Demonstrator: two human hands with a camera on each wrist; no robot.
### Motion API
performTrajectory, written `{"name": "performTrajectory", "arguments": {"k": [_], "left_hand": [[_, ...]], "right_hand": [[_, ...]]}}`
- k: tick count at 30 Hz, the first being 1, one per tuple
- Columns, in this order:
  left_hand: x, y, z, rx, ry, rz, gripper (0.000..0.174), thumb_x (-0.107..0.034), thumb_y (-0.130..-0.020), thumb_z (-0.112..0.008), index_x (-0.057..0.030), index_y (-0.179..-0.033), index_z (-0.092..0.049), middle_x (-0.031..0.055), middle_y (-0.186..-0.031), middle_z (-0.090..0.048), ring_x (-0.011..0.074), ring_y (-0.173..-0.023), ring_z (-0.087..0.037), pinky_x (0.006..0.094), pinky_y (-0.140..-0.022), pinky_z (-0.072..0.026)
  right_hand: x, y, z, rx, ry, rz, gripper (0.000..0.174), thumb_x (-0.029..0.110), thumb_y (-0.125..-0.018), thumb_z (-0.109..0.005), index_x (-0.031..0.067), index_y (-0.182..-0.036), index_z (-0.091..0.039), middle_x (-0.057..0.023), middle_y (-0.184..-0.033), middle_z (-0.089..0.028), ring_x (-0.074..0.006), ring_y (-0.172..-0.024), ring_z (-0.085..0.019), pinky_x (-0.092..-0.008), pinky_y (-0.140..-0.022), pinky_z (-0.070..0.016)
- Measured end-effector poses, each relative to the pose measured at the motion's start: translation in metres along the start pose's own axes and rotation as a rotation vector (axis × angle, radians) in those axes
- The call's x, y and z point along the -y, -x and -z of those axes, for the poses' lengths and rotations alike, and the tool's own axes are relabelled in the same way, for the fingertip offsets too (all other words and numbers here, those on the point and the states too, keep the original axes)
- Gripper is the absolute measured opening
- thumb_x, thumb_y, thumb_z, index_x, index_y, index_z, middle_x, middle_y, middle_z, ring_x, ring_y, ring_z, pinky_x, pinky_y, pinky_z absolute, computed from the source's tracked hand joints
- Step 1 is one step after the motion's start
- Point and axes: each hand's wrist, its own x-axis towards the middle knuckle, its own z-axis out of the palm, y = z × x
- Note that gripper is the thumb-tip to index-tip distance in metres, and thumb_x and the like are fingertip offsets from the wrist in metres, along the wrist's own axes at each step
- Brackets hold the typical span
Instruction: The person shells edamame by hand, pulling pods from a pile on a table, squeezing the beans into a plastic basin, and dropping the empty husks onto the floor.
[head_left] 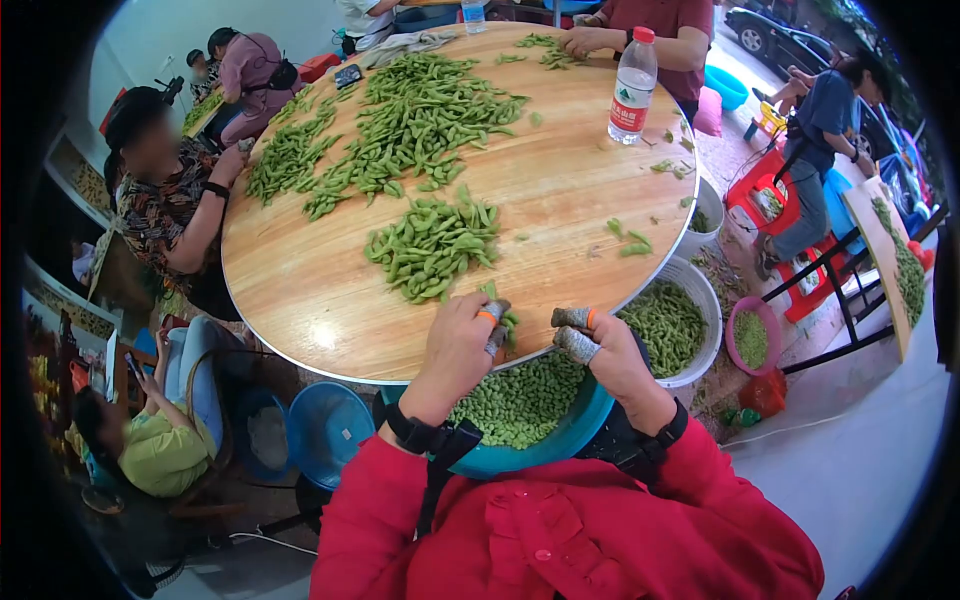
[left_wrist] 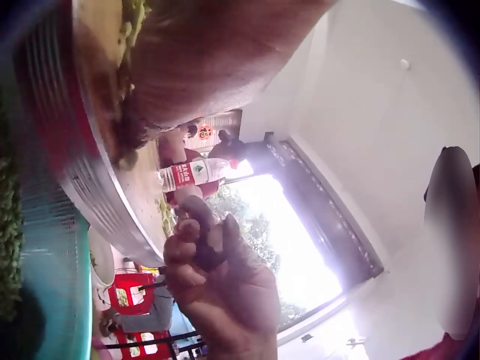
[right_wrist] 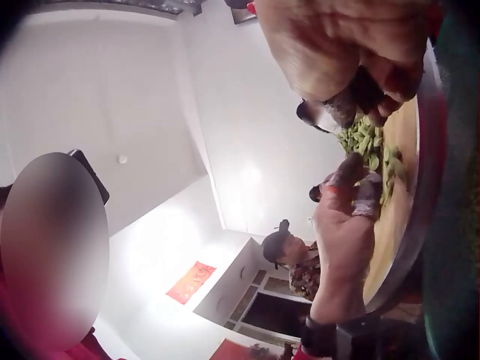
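Above the near edge of the round wooden table [head_left: 560,210], the left hand [head_left: 452,350] curls its fingers round green pods [head_left: 510,328]. Grey tape wraps fingertips of both hands. To its right, the right hand [head_left: 622,362] hangs over the rim with curled fingers; no pod shows between its thumb and forefinger. In the left wrist view the right hand [left_wrist: 225,292] shows its palm side and bent fingers. A small pod heap [head_left: 435,245] lies just beyond the left hand. Below both hands, shelled beans [head_left: 525,400] fill a teal basin [head_left: 590,415].
A larger pod heap [head_left: 420,110] spreads across the far side, with a water bottle [head_left: 632,90] at the right. A white basket [head_left: 708,315] of pods and a pink basin [head_left: 754,335] stand right of the table. Several people sit or stand around.
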Motion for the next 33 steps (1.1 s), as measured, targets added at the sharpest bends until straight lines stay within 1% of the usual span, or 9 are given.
{"name": "performTrajectory", "arguments": {"k": [1, 7, 10, 16, 19, 25, 29, 32, 33], "left_hand": [[0.002, -0.002, -0.002, 0.084, -0.031, -0.026, 0.023, -0.006, -0.066, -0.062, -0.003, -0.088, -0.061, 0.0118, -0.089, -0.054, 0.0277, -0.084, -0.05, 0.0353, -0.072, -0.0417], [0.006, -0.01, -0.007, 0.069, -0.198, -0.205, 0.023, -0.009, -0.064, -0.062, -0.009, -0.087, -0.063, 0.0087, -0.082, -0.051, 0.0247, -0.079, -0.049, 0.0342, -0.067, -0.0388], [-0.002, -0.01, -0.006, 0.057, -0.097, -0.239, 0.021, -0.01, -0.064, -0.061, -0.0093, -0.085, -0.062, 0.0075, -0.079, -0.05, 0.0245, -0.077, -0.048, 0.0356, -0.068, -0.0372], [0.002, -0.015, -0.009, 0.136, -0.187, -0.217, 0.013, -0.01, -0.066, -0.056, -0.0081, -0.078, -0.059, 0.0074, -0.084, -0.05, 0.0231, -0.081, -0.049, 0.034, -0.066, -0.0362], [-0.001, -0.013, -0.005, -0.03, -0.101, -0.145, 0.013, -0.01, -0.068, -0.057, -0.0052, -0.081, -0.059, 0.0091, -0.078, -0.054, 0.0265, -0.074, -0.052, 0.0371, -0.063, -0.0405], [-0.024, -0.003, 0.014, -0.028, 0.59, 0.427, 0.014, -0.003, -0.073, -0.062, 0.0005, -0.086, -0.059, 0.0075, -0.07, -0.06, 0.0136, -0.061, -0.057, 0.0251, -0.056, -0.0456], [-0.038, 0.015, 0.016, -0.071, 0.472, 0.283, 0.02, -0.004, -0.071, -0.065, 0.0007, -0.089, -0.058, 0.0045, -0.069, -0.059, 0.0102, -0.062, -0.054, 0.0237, -0.059, -0.0443], [-0.043, 0.021, 0.022, 0.034, 0.575, 0.306, 0.019, -0.009, -0.077, -0.061, 0.0002, -0.093, -0.056, 0.0027, -0.072, -0.058, 0.009, -0.065, -0.052, 0.0235, -0.062, -0.0437], [-0.042, 0.021, 0.025, 0.148, 0.692, 0.346, 0.02, -0.009, -0.078, -0.059, 0.0003, -0.095, -0.055, 0.0042, -0.075, -0.059, 0.0092, -0.068, -0.052, 0.0234, -0.063, -0.0433]], "right_hand": [[-0.003, 0.001, 0.0, -0.004, 0.014, 0.027, 0.028, 0.007, -0.081, -0.056, -0.0041, -0.106, -0.052, -0.0035, -0.089, -0.058, -0.0085, -0.079, -0.052, -0.022, -0.07, -0.0428], [-0.01, 0.006, 0.0, -0.025, 0.108, 0.06, 0.031, 0.005, -0.08, -0.056, -0.0039, -0.109, -0.05, -0.0032, -0.085, -0.058, -0.0073, -0.075, -0.05, -0.0218, -0.067, -0.0427], [-0.005, 0.006, -0.004, -0.008, 0.161, 0.036, 0.033, 0.005, -0.08, -0.057, -0.0035, -0.111, -0.049, -0.0034, -0.083, -0.057, -0.007, -0.073, -0.05, -0.0222, -0.065, -0.0428], [-0.006, 0.008, -0.004, -0.009, 0.11, 0.059, 0.032, 0.005, -0.08, -0.056, -0.0041, -0.11, -0.05, -0.0048, -0.084, -0.058, -0.0077, -0.075, -0.051, -0.0222, -0.067, -0.043], [-0.007, 0.009, -0.002, -0.032, 0.121, 0.116, 0.029, 0.006, -0.08, -0.056, -0.0048, -0.107, -0.052, -0.0061, -0.088, -0.059, -0.0086, -0.079, -0.052, -0.0225, -0.07, -0.0431], [0.006, 0.008, -0.012, 0.02, 0.011, 0.106, 0.026, 0.005, -0.081, -0.056, -0.0045, -0.105, -0.053, -0.0061, -0.09, -0.059, -0.008, -0.081, -0.052, -0.0227, -0.072, -0.0429], [0.01, 0.004, -0.019, 0.12, -0.142, 0.062, 0.024, 0.004, -0.08, -0.056, -0.0038, -0.103, -0.054, -0.0056, -0.09, -0.059, -0.0077, -0.081, -0.052, -0.0226, -0.073, -0.0432], [0.012, 0.006, -0.019, 0.167, -0.177, 0.079, 0.023, 0.004, -0.08, -0.057, -0.0038, -0.101, -0.055, -0.0053, -0.089, -0.06, -0.0081, -0.081, -0.053, -0.0231, -0.073, -0.0438], [0.014, 0.009, -0.019, 0.178, -0.183, 0.08, 0.022, 0.003, -0.08, -0.057, -0.0039, -0.101, -0.055, -0.0053, -0.088, -0.06, -0.0083, -0.081, -0.053, -0.0233, -0.074, -0.0441]]}}
